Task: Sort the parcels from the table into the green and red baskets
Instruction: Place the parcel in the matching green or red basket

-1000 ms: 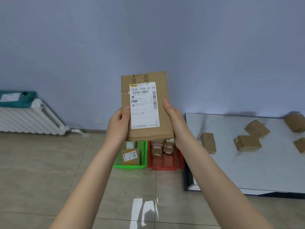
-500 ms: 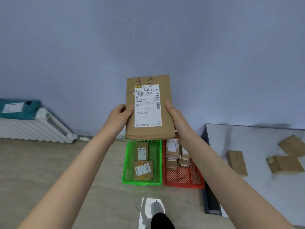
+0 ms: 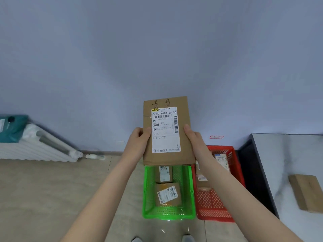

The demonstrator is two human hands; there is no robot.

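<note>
Cardboard parcel (image 3: 183,109): handwritten "青岛" at top. White shipping label (image 3: 166,130) reads "502D T098-50 55" above barcodes, "抖音商城" btm left, "2" btm right. Small print illegible; red wall sticker (image 3: 216,137) unreadable.

The held parcel (image 3: 183,109) hid the far end of the green basket (image 3: 145,193) and the top of a parcel inside it. Behind the cardboard, most fingers of the left hand (image 3: 139,139) and right hand (image 3: 194,137) were out of sight. The right forearm (image 3: 225,179) covered much of what lay in the red basket (image 3: 212,203). The label (image 3: 166,137) bore fine print too small to read. The table (image 3: 279,163) and the blurred teal bag (image 3: 13,128) were cut by the frame's edges.
</note>
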